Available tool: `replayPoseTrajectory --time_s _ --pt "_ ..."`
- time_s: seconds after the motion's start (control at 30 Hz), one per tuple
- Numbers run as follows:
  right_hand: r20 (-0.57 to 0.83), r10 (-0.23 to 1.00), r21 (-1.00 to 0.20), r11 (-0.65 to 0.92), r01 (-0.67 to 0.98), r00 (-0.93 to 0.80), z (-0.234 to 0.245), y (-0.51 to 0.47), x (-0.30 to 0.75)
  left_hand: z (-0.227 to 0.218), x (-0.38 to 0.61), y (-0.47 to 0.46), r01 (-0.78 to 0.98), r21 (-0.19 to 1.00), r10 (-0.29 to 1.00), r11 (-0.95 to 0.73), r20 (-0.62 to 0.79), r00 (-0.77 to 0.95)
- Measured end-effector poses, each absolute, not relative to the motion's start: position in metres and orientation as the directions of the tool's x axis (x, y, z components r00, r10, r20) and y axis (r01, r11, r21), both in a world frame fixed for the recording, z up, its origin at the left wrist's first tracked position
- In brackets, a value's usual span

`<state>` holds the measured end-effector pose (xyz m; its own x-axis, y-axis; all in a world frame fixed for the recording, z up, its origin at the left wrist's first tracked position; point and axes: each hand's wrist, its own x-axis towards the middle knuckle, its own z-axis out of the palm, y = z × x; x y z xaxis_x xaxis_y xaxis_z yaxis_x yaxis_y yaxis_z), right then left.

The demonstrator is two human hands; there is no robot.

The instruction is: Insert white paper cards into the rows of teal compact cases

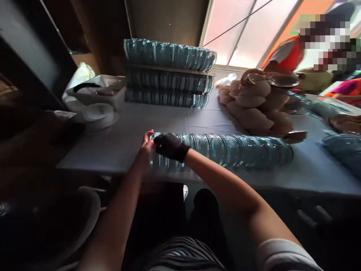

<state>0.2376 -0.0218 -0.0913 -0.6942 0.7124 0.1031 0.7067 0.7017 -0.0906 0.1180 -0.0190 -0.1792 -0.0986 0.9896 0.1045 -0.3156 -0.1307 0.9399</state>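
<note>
A long row of nested clear plastic bowls (239,150), bluish in this light, lies on its side along the front of the table. My left hand (146,142) is bare and wraps the row's left end, its fingertips pressed close to the other hand. In a dark ribbed glove, my right hand (169,146) rests on top of the same end with its fingers curled and pinched. Both hands meet there. Whether a thin film or bag edge lies between the fingers is too blurred to tell.
Behind, similar rows (169,56) are stacked in layers. A brown bowl pile (254,101) stands right of them. At left are a white basket (109,96) and a white round container (98,114). A chair (93,203) is below left. Another person in an orange vest (296,56) is behind.
</note>
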Motion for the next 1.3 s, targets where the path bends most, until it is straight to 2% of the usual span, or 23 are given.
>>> replayPoseTrajectory --time_s 0.2,0.3,0.33,0.4,0.47,0.53,0.57,0.6,0.67,0.7,0.73,0.87,0.97,1.1,1.17,1.23,1.3 --pt "-0.039 0.776 0.037 0.63 0.775 -0.629 -0.19 -0.103 0.239 -0.178 0.114 -0.012 -0.161 0.976 0.981 -0.143 0.118 -0.156" --pt "-0.012 0.803 0.011 0.595 0.803 -0.595 -0.196 -0.109 0.245 -0.174 0.112 -0.013 0.13 0.962 0.954 -0.242 0.26 -0.151" --pt "0.029 0.804 -0.005 0.595 0.804 -0.594 -0.186 -0.105 0.251 -0.171 0.11 -0.015 0.279 0.912 0.927 -0.302 0.35 -0.137" --pt "0.158 0.822 -0.016 0.556 0.831 -0.547 -0.153 -0.084 0.267 -0.164 0.106 -0.019 0.56 0.718 0.857 -0.414 0.515 -0.028" --pt "0.267 0.869 0.018 0.428 0.903 -0.417 -0.113 -0.051 0.279 -0.156 0.104 -0.025 0.691 0.518 0.807 -0.504 0.568 0.163" --pt "0.21 0.922 0.103 0.31 0.945 -0.326 -0.08 -0.014 0.283 -0.152 0.105 -0.03 0.701 0.432 0.787 -0.567 0.536 0.306" --pt "0.083 0.94 0.139 0.317 0.938 -0.33 -0.067 0.003 0.282 -0.151 0.107 -0.031 0.694 0.422 0.782 -0.584 0.523 0.34" --pt "-0.059 0.923 0.143 0.384 0.912 -0.379 -0.059 0.018 0.28 -0.152 0.108 -0.032 0.692 0.422 0.782 -0.585 0.519 0.345" --pt "-0.248 0.773 0.09 0.618 0.781 -0.584 -0.051 0.042 0.273 -0.157 0.109 -0.029 0.694 0.428 0.782 -0.579 0.532 0.325" --pt "-0.309 0.682 0.068 0.711 0.7 -0.663 -0.051 0.052 0.269 -0.161 0.109 -0.025 0.693 0.435 0.783 -0.575 0.539 0.312" --pt "-0.324 0.664 0.048 0.723 0.689 -0.674 -0.052 0.06 0.265 -0.165 0.108 -0.02 0.681 0.431 0.77 -0.592 0.554 0.318" --pt "-0.31 0.68 0.053 0.711 0.702 -0.665 -0.061 0.08 0.258 -0.174 0.105 -0.006 0.683 0.402 0.748 -0.61 0.577 0.328" --pt "-0.206 0.674 0.066 0.733 0.677 -0.71 -0.064 0.071 0.268 -0.174 0.103 -0.006 0.702 0.385 0.752 -0.599 0.571 0.329" --pt "0.052 0.714 -0.129 0.698 0.705 -0.698 -0.074 0.019 0.289 -0.166 0.106 -0.013 0.674 0.398 0.736 -0.623 0.591 0.331" --pt "0.162 0.762 -0.168 0.648 0.743 -0.627 -0.087 -0.016 0.295 -0.16 0.108 -0.017 0.656 0.414 0.743 -0.631 0.567 0.357" --pt "0.187 0.832 -0.148 0.55 0.822 -0.522 -0.106 -0.048 0.299 -0.155 0.111 -0.021 0.672 0.419 0.765 -0.611 0.532 0.364" --pt "0.142 0.868 -0.111 0.492 0.864 -0.476 -0.133 -0.074 0.3 -0.151 0.112 -0.022 0.694 0.411 0.779 -0.591 0.517 0.356"
